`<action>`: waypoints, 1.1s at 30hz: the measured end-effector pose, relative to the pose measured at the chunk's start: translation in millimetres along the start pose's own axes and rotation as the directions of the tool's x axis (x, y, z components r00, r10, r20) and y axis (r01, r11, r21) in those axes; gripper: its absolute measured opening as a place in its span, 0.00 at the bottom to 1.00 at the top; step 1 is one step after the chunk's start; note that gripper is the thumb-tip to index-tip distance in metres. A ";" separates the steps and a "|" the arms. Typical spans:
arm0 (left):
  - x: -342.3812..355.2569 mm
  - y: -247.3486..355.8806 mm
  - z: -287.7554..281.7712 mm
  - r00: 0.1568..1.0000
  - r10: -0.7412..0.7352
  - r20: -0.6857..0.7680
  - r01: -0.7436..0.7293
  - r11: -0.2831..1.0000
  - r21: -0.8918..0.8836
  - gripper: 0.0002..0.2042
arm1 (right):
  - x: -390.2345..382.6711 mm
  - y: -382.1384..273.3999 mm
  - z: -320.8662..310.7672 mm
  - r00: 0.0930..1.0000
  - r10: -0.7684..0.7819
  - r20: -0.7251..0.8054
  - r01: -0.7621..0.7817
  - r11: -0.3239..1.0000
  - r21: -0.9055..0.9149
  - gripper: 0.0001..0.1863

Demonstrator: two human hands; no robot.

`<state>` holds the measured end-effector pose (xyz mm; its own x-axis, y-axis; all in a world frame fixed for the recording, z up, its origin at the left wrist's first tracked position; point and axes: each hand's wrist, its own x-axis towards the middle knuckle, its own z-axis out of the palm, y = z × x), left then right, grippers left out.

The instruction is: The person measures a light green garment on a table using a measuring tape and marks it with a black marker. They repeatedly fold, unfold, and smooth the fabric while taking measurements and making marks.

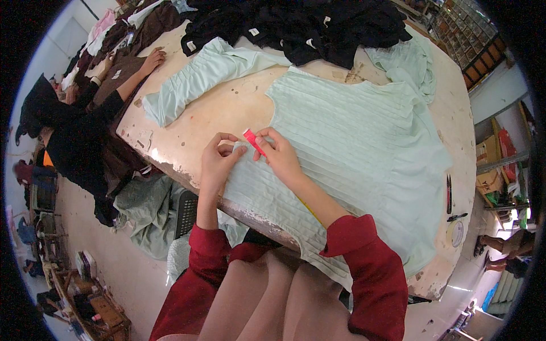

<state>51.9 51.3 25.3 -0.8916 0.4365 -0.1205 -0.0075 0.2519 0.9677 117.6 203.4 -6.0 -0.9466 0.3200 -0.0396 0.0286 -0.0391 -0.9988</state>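
Observation:
A pale mint-green pleated garment (352, 131) lies spread over the worn tabletop, its near part hanging over the front edge. At one corner of it, my left hand (219, 162) pinches the cloth between thumb and fingers. Close on the right, my right hand (278, 156) grips a small bright red stick-like piece (254, 142) with a pale tip; its exact kind I cannot make out. That piece is just above the garment's edge, beside my left fingertips. A thin yellow strip (307, 208) shows on the cloth by my right forearm.
Dark garments (296, 28) are heaped at the table's far side. A rolled mint cloth (199, 79) lies left of them. Dark thread snips (449, 193) and a tape roll (455, 233) sit at the right edge. Another person (79, 136) works at the left with brown fabric.

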 end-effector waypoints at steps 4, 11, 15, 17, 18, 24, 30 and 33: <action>-2.6 -3.5 -2.5 0.999 0.042 -0.005 -0.042 0.999 -0.017 0.16 | -3.3 -7.6 -1.8 0.989 0.043 0.139 -0.034 0.997 -0.072 0.11; -4.0 7.1 -13.0 0.993 0.004 0.115 0.012 0.990 -0.143 0.13 | -1.6 -11.7 1.9 0.980 0.165 0.109 -0.139 0.967 -0.214 0.12; 3.4 -8.3 -6.8 1.000 0.016 -0.002 -0.016 0.966 -0.258 0.08 | 2.5 -3.2 1.6 0.987 0.053 0.155 -0.012 0.968 -0.251 0.13; 4.2 -14.6 -8.0 0.998 0.014 -0.054 -0.019 0.997 -0.079 0.09 | -7.3 3.6 -14.4 0.978 -0.047 0.205 0.114 0.937 -0.330 0.14; 6.2 -21.9 -7.8 0.998 0.037 -0.058 -0.040 0.997 -0.059 0.09 | -17.8 -0.8 -30.3 0.964 -0.052 0.259 0.161 0.892 -0.422 0.14; 9.2 -33.2 -12.8 0.989 0.124 -0.083 -0.126 0.992 -0.023 0.10 | -163.5 -41.1 -218.1 0.913 0.405 0.057 -0.382 0.893 -0.237 0.10; 29.9 -53.6 -28.7 0.996 0.085 0.031 -0.085 0.996 -0.006 0.11 | -339.8 -63.1 -340.6 0.775 0.512 -0.370 -0.591 0.795 -0.135 0.08; 28.0 -40.2 -32.3 0.997 0.081 0.007 -0.082 0.991 0.103 0.12 | -375.3 -52.6 -367.1 0.737 0.408 -0.539 -0.499 0.866 -0.027 0.09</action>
<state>12.6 25.5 -9.9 -0.8859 0.4618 -0.0431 0.1121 0.3033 0.9463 589.2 432.9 51.2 -0.5131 0.7299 -0.4515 0.5059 -0.1677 -0.8461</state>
